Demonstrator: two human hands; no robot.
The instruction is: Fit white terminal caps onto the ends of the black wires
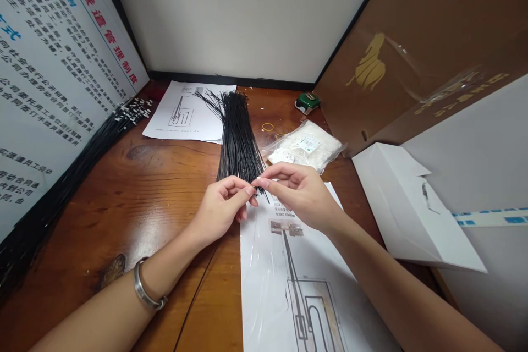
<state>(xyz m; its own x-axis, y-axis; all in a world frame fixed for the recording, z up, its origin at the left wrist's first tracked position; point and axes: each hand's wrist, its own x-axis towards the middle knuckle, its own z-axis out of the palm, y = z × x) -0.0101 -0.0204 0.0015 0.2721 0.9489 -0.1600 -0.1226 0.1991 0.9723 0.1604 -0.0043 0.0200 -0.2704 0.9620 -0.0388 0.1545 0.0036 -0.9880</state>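
Note:
Near the middle, my left hand (225, 203) is closed in a pinch on a thin black wire (201, 283), whose length trails down toward the table's near edge. My right hand (299, 192) meets it fingertip to fingertip, pinching a tiny white piece that looks like a connector; fingers hide most of it. Just behind both hands lies a thick bundle of black wires (239, 132), its near ends spreading by my fingers. Under my right hand is a printed sheet (264, 286) with a wire drawing. A clear bag of small white parts (307, 146) lies beyond my right hand.
Along the left panel lies a long bundle of black wires with white connectors (132, 111). A second drawing sheet (159, 121) is at the back. A green tape measure (307, 103) and a rubber band (267, 127) lie behind the bag. A white open box (396, 198) stands right.

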